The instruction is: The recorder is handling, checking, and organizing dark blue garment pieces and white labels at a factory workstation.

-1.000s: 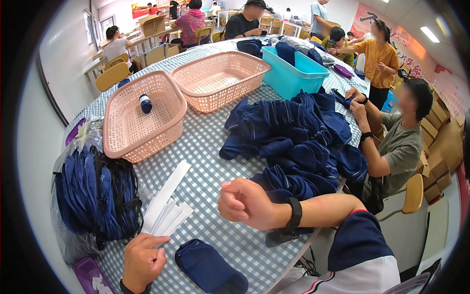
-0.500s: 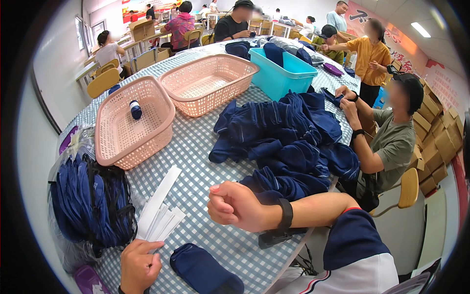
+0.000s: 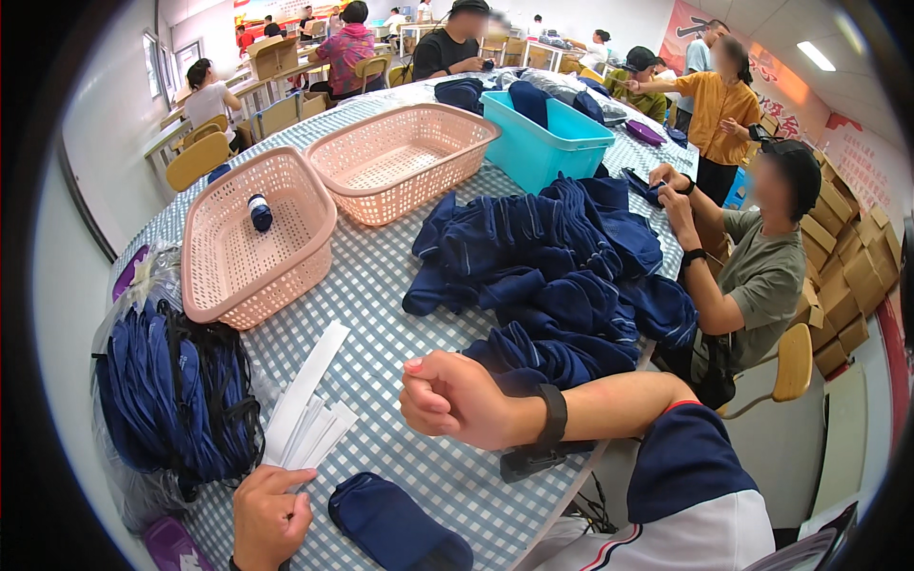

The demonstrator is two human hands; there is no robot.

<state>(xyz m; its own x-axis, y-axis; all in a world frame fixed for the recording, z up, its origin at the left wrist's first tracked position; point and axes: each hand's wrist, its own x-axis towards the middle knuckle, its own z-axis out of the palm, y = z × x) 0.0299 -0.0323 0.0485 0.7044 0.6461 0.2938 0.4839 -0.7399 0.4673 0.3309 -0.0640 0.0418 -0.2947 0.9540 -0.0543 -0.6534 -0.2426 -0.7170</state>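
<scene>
My left hand (image 3: 271, 514) is at the lower left of the table, index finger stretched out along the lower ends of several white paper strips (image 3: 309, 428). Its other fingers are curled, the thumb stands apart, and nothing shows in it. My right hand (image 3: 457, 400) hovers over the checked cloth, fingers curled into a loose fist with nothing visible inside. Between my hands and nearer to me lies a flat navy fabric piece (image 3: 395, 523) with rounded ends. Just beyond my right hand spreads a heap of navy fabric pieces (image 3: 552, 257).
A bundle of navy items with black straps (image 3: 176, 390) lies in clear plastic at left. Behind are a pink basket (image 3: 295, 276) holding a navy roll with a white band (image 3: 259, 212), another pink basket (image 3: 409, 195) and a turquoise bin (image 3: 557, 157). A co-worker (image 3: 762, 247) handles fabric at right.
My hands and the things on the table keep their places; the whole view shifts very slightly. In the background, the standing person in light blue has moved to the right.
</scene>
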